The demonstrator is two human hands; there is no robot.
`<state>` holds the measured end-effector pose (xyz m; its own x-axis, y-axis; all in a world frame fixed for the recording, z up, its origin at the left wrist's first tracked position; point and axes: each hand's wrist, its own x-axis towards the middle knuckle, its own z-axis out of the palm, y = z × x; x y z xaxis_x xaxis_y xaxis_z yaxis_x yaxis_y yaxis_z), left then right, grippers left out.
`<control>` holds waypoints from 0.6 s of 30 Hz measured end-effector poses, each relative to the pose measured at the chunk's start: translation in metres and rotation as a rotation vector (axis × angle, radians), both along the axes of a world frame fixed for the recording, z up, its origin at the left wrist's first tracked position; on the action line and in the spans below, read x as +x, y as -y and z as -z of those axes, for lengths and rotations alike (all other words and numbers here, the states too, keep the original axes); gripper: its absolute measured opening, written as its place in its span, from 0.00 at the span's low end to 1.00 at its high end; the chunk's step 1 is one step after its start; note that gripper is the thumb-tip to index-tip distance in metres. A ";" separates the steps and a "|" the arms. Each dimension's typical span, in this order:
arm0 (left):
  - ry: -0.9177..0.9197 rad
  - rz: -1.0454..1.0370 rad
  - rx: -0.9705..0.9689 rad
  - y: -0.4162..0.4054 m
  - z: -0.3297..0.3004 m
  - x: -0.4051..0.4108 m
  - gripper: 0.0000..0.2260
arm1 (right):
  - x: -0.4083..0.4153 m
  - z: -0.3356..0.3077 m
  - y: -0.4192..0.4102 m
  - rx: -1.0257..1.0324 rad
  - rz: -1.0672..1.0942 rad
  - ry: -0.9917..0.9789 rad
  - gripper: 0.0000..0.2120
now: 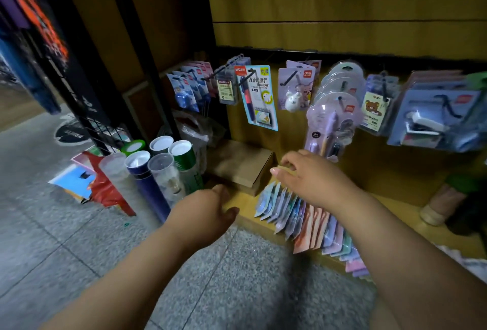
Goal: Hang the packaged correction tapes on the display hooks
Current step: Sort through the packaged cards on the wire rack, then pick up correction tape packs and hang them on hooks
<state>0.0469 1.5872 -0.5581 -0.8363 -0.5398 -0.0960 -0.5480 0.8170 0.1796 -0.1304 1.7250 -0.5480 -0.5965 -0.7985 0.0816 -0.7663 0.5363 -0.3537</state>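
A fanned row of packaged correction tapes [295, 213], in blue, purple, pink and green cards, lies on the low wooden ledge [411, 227]. My right hand [311, 176] hovers just above the row's far end, fingers spread and holding nothing. My left hand [208, 211] reaches toward the ledge's left end, fingers loosely curled and empty. Display hooks [232, 66] on the wooden back wall carry hanging packs: blue correction tapes [184, 92] at the left, a pen card [258, 95], and a purple pen pack [329, 124] right above my right hand.
A cardboard box [242, 163] sits on the ledge behind my hands. Several capped tubes [158, 166] stand on the floor at the left, beside a red bag [105, 187] and a black wire rack [87, 108]. Stapler packs [434, 118] hang at the right.
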 end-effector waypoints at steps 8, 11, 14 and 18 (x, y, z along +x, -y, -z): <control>-0.035 -0.003 0.002 -0.022 -0.013 0.030 0.19 | 0.025 -0.011 -0.012 0.016 0.019 -0.020 0.23; -0.030 -0.018 0.036 -0.024 -0.012 0.033 0.20 | 0.025 -0.012 -0.008 0.032 0.033 0.010 0.23; -0.027 -0.058 0.063 -0.019 -0.012 0.031 0.21 | 0.021 -0.012 -0.002 0.044 0.031 0.041 0.24; -0.004 -0.074 0.066 -0.004 -0.001 0.021 0.24 | 0.012 -0.001 0.007 0.099 0.045 0.061 0.24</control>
<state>0.0680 1.5909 -0.5571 -0.7946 -0.5930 -0.1303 -0.6058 0.7603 0.2343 -0.1183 1.7178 -0.5469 -0.6333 -0.7731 -0.0339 -0.7193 0.6042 -0.3429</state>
